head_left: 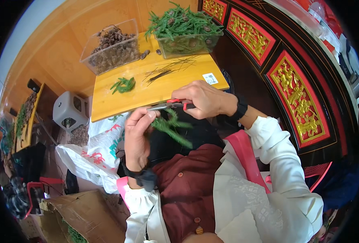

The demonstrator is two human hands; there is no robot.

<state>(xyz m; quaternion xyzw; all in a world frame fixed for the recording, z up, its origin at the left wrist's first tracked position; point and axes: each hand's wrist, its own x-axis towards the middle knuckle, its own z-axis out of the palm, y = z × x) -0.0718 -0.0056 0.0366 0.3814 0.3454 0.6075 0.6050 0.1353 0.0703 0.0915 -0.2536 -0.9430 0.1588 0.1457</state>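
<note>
My left hand (138, 128) pinches the end of a green artificial pine sprig (170, 128), whose needled branches hang toward my lap. My right hand (203, 99) is closed on the handles of red-handled pliers (184, 106). Their grey jaws reach left to the fingertips of my left hand, at the top of the sprig; what lies between the jaws is too small to make out. Both hands are just off the near edge of the yellow table (110, 99). On it lie a small green sprig (123, 85) and a loose bunch of thin dark wires (161, 74).
A clear bin of brown pine cones (114, 56) stands at the back left. Right of it, another clear bin (187, 45) is heaped with green sprigs. A grey stool (70, 110), white plastic bag (92, 166) and cardboard box (84, 214) are at left; a carved panel (299, 99) is at right.
</note>
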